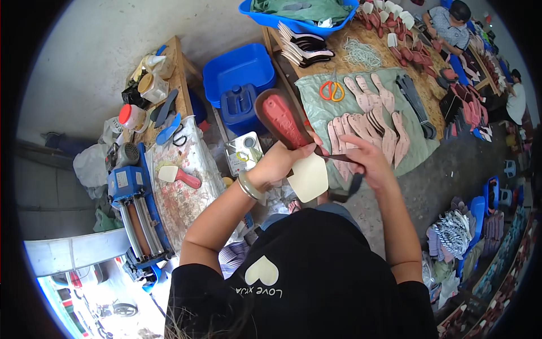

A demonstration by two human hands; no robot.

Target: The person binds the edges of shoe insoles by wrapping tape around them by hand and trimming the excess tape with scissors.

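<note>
My left hand (280,163) grips a red shoe last with a dark brown sole piece (280,117) on it, held upright in front of my chest. A cream insole sheet (309,177) hangs just below that hand. My right hand (367,160) pinches a dark strap (339,159) that runs from the last toward it. A bangle sits on my left wrist (248,186).
Ahead lies a green cloth (316,96) with several pink insoles (370,121) and orange scissors (332,90). Blue tubs (240,70) stand to the left of it. A blue roller machine (135,217) and a cluttered bench (180,186) are at my left. Other people work at the far right.
</note>
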